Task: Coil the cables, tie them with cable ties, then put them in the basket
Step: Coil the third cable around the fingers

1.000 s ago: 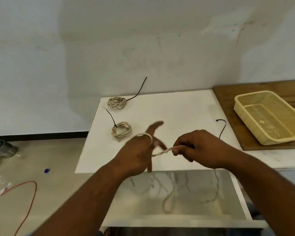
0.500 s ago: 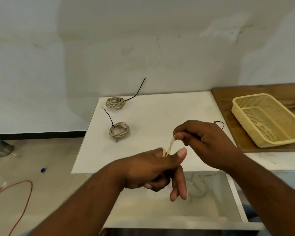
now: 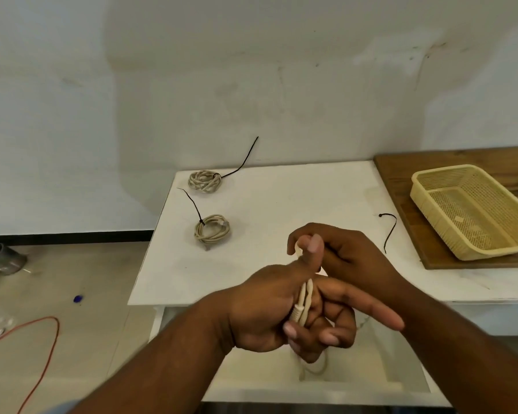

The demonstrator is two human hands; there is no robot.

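A: Both hands are up over the near edge of the white table (image 3: pixel 281 204). The left hand (image 3: pixel 269 312) is curled round a beige cable (image 3: pixel 304 303), strands running down across the palm, thumb up, forefinger stretched out to the right.

B: And the right hand (image 3: pixel 350 255)?

A: Just behind it, fingers bent in tight, pinching the cable's upper end right at the left thumb tip. More cable hangs in a loop below the hands, in front of the table.

B: Any finished ones?

A: Two tied coils on the table's left side. The far coil (image 3: pixel 205 181) sits near the back edge, its black tie tail pointing up to the right. The near coil (image 3: pixel 212 232) lies closer, its tail pointing up to the left.

B: Spare ties?

A: One loose black cable tie (image 3: pixel 390 231) right of the hands. Beyond it, the yellow basket (image 3: pixel 431 201) sits on a wooden board (image 3: pixel 401 174) at the far right, no cable in it.
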